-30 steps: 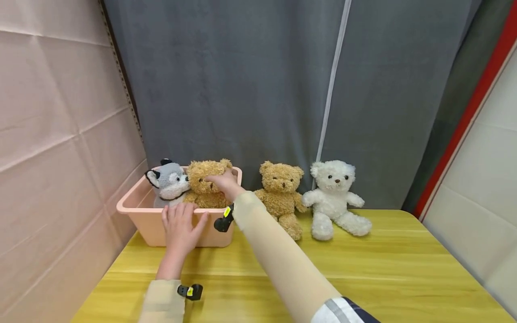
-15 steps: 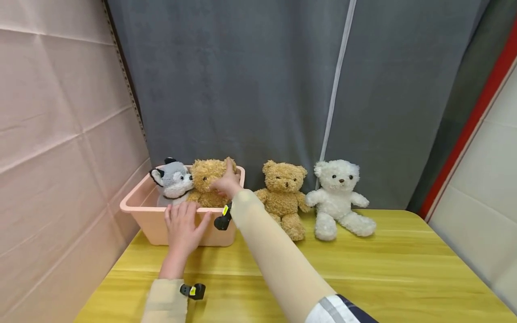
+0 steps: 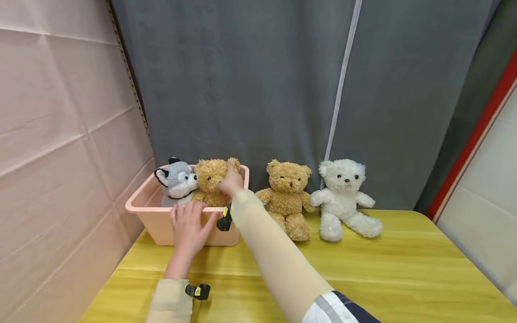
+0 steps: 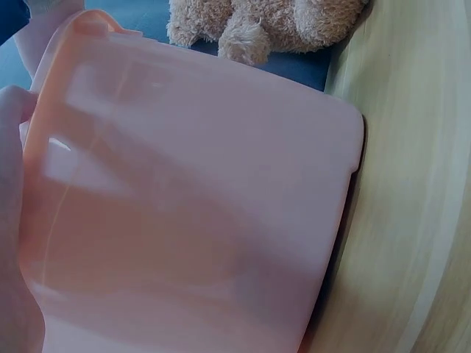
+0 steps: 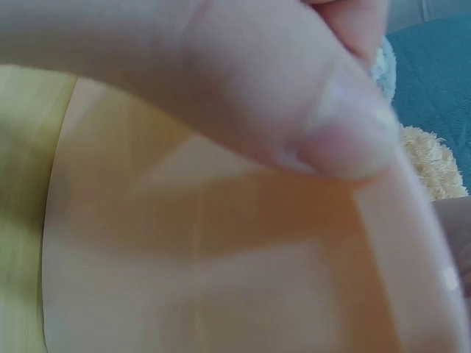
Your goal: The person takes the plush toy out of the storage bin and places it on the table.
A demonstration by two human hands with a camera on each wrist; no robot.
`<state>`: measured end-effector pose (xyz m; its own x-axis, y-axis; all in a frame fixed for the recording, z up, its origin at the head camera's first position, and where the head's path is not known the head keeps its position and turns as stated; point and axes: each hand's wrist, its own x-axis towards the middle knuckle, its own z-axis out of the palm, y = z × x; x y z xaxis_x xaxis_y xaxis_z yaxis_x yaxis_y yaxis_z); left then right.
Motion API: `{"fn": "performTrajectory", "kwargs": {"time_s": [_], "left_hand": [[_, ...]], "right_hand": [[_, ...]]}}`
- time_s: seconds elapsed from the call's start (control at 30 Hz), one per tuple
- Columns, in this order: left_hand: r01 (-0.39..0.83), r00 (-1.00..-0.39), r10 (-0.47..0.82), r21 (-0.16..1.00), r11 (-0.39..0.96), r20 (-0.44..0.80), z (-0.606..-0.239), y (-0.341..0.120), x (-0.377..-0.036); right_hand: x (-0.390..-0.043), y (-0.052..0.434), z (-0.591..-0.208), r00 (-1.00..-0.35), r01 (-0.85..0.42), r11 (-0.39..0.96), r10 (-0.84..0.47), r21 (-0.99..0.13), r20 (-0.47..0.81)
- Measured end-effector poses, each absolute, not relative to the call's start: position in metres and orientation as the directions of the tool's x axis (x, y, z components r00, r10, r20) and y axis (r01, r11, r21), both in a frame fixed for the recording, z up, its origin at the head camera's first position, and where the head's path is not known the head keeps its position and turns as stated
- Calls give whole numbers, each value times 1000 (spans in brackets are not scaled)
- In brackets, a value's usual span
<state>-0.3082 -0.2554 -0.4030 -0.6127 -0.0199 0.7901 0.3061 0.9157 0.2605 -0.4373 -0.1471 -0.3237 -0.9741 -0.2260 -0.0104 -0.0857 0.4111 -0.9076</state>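
Note:
A pink plastic bin (image 3: 181,226) stands at the left of the table, a grey-and-white plush husky (image 3: 178,179) and a curly brown teddy bear (image 3: 208,177) sitting upright side by side in it. My left hand (image 3: 189,229) grips the front rim, fingers over the edge and thumb on the outer side; its palm edge shows in the left wrist view. Over the bin's right end, my right hand (image 3: 232,181) touches the bear's right side in the head view, thumb up beside its ear. The right wrist view shows the thumb (image 5: 346,140) large before the rim; the other fingers are mostly hidden.
A second brown teddy bear (image 3: 288,193) sits just right of the bin. Beside it is a white teddy bear (image 3: 343,193). The wooden table (image 3: 363,269) meets a grey curtain (image 3: 242,89) behind, and pale cloth (image 3: 60,157) hangs on the left.
My right hand's thumb swings up off the bear's face to beside its ear, and the fingers draw in against its side. My left hand stays on the rim. The view shifts slightly.

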Motion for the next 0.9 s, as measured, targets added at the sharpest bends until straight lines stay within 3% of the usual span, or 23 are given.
{"fn": "performTrajectory", "kwargs": {"time_s": [0.23, 0.37, 0.7, 0.9], "left_hand": [[302, -627, -19, 265, 916, 779, -403, -253, -308], [298, -622, -19, 260, 919, 783, -402, -256, -308], [289, -637, -22, 264, 920, 771, -401, -257, -304], [304, -629, -11, 259, 917, 777, -402, -255, -308]], "right_hand": [[-434, -147, -327, -976, -218, 591, -151, -777, 159], [-433, -147, -325, -949, -315, 627, -213, -712, 231], [-435, -151, -331, -922, -373, 601, -325, -707, 210], [-437, -149, -331, -921, -388, 680, -313, -622, 233]]}}
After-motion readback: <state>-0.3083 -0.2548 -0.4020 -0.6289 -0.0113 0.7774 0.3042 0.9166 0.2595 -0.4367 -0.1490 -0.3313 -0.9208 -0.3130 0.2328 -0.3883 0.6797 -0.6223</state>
